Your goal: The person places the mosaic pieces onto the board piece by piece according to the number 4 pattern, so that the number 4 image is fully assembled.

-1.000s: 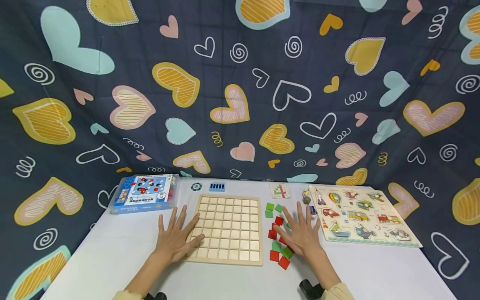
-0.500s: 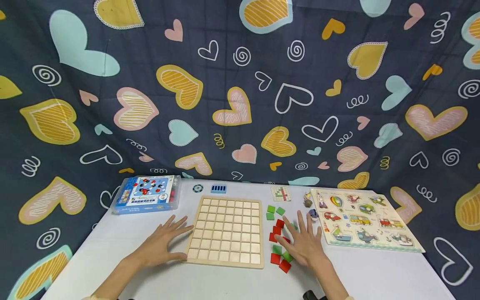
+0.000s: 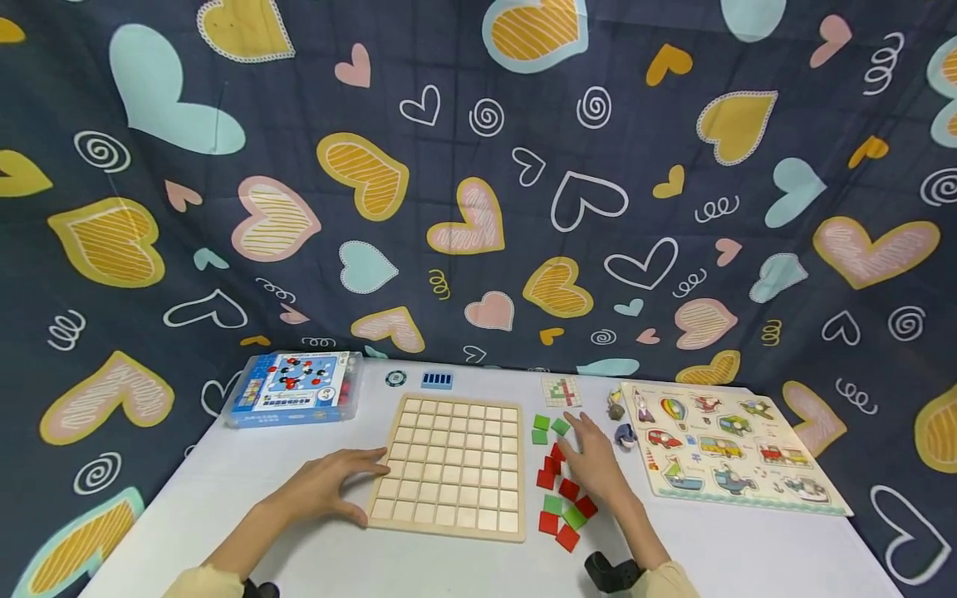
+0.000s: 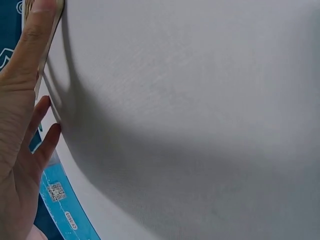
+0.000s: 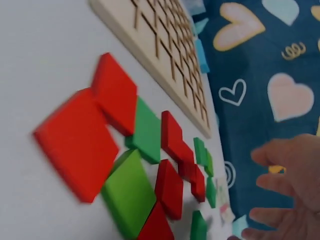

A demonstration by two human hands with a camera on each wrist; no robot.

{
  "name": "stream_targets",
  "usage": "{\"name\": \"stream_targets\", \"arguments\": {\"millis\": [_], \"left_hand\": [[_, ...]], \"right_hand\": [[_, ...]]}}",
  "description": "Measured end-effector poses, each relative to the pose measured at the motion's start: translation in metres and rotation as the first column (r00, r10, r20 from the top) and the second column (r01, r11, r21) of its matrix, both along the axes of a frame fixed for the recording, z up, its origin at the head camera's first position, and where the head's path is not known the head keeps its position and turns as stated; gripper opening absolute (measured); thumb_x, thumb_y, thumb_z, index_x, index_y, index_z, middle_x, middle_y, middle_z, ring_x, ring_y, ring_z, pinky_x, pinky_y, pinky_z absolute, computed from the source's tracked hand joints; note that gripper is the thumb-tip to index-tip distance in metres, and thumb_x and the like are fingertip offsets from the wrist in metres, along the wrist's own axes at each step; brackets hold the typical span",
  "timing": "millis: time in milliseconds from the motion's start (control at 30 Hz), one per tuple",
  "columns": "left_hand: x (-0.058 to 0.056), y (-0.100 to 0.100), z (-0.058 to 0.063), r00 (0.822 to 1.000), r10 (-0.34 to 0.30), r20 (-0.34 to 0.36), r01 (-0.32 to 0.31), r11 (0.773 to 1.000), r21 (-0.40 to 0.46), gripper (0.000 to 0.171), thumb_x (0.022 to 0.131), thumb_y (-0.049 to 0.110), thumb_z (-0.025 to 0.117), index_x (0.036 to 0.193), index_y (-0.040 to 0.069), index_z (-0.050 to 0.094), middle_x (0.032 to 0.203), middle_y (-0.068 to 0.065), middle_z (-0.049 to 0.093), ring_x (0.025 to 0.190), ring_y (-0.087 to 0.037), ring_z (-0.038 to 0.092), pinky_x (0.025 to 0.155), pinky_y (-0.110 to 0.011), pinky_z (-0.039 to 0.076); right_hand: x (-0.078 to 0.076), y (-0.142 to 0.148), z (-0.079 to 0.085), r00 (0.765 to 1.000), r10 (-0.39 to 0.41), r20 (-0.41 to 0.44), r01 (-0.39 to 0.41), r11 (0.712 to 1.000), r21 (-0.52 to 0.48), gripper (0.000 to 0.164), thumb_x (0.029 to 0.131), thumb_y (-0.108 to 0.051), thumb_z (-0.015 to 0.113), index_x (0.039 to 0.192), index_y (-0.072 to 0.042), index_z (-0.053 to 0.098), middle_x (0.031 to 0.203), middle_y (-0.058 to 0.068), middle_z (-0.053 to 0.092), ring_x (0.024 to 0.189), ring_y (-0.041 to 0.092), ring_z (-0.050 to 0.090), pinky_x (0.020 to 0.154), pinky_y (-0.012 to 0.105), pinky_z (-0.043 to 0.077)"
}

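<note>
A wooden grid board with pale square cells lies mid-table. My left hand is at its left edge, fingertips and thumb against the frame; the left wrist view shows the thumb along the board's side. To the right of the board, red and green square tiles lie scattered, some overlapping. My right hand hovers over the upper part of these tiles, fingers spread, fingertips close to a green tile. In the right wrist view a red tile shows large in front, with nothing between the fingers.
A clear box with a molecule picture stands back left. Behind the board are a round badge and a blue slotted piece. A patterned card, small figurines and a picture puzzle board are at right.
My left hand has moved off the board's cells to its left edge. My right hand has shifted up and slightly left, uncovering more of the lower tiles. The view has shifted slightly.
</note>
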State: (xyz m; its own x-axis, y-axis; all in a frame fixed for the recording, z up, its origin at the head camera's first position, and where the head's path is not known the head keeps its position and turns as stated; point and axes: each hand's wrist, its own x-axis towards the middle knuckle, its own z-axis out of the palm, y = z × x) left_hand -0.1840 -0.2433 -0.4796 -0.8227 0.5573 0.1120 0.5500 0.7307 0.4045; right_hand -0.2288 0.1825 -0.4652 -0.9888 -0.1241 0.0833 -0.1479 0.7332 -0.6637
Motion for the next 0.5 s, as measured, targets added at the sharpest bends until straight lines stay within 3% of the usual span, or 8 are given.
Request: {"name": "stream_targets", "arguments": {"millis": [133,267,367,500], "left_hand": [[-0.002,0.0,-0.002,1.0,-0.001,-0.026,0.001,1.0,-0.01,0.076,0.058,0.061,0.076,0.12,0.019,0.066,0.137,-0.008,0.054,0.12,-0.035,0.052,0.088,-0.058,0.049],[-0.004,-0.001,-0.002,0.999,0.007,-0.033,-0.007,1.0,-0.004,0.074,0.056,0.06,0.077,0.118,0.02,0.066,0.137,-0.008,0.055,0.12,-0.036,0.052,0.087,-0.058,0.049],[-0.005,0.0,-0.001,1.0,0.005,-0.031,-0.005,1.0,-0.003,0.074,0.054,0.059,0.078,0.116,0.02,0.066,0.136,-0.007,0.056,0.12,-0.036,0.052,0.087,-0.058,0.049],[-0.006,0.002,0.0,1.0,-0.003,-0.012,0.003,1.0,-0.005,0.074,0.054,0.057,0.08,0.116,0.019,0.066,0.136,-0.008,0.055,0.12,-0.037,0.052,0.086,-0.059,0.049]], "right_hand": [[-0.014,0.002,-0.002,0.997,-0.071,-0.042,0.067,0.994,-0.088,0.043,0.091,-0.005,0.058,0.132,0.005,0.051,0.135,0.031,0.047,0.126,0.046,0.043,0.105,0.059,0.035],[-0.026,0.001,-0.007,0.992,-0.125,-0.019,0.122,0.985,-0.122,0.04,0.086,0.001,0.06,0.124,0.008,0.056,0.122,0.03,0.056,0.109,0.042,0.055,0.093,0.054,0.047],[-0.035,0.0,-0.013,0.989,-0.149,0.011,0.149,0.981,-0.125,0.037,0.084,0.003,0.064,0.12,0.008,0.058,0.115,0.027,0.06,0.098,0.036,0.058,0.086,0.048,0.051],[-0.044,-0.001,-0.021,0.983,-0.184,-0.013,0.18,0.973,-0.146,0.031,0.079,0.006,0.068,0.11,0.009,0.063,0.102,0.023,0.065,0.085,0.028,0.058,0.077,0.039,0.052]]}}
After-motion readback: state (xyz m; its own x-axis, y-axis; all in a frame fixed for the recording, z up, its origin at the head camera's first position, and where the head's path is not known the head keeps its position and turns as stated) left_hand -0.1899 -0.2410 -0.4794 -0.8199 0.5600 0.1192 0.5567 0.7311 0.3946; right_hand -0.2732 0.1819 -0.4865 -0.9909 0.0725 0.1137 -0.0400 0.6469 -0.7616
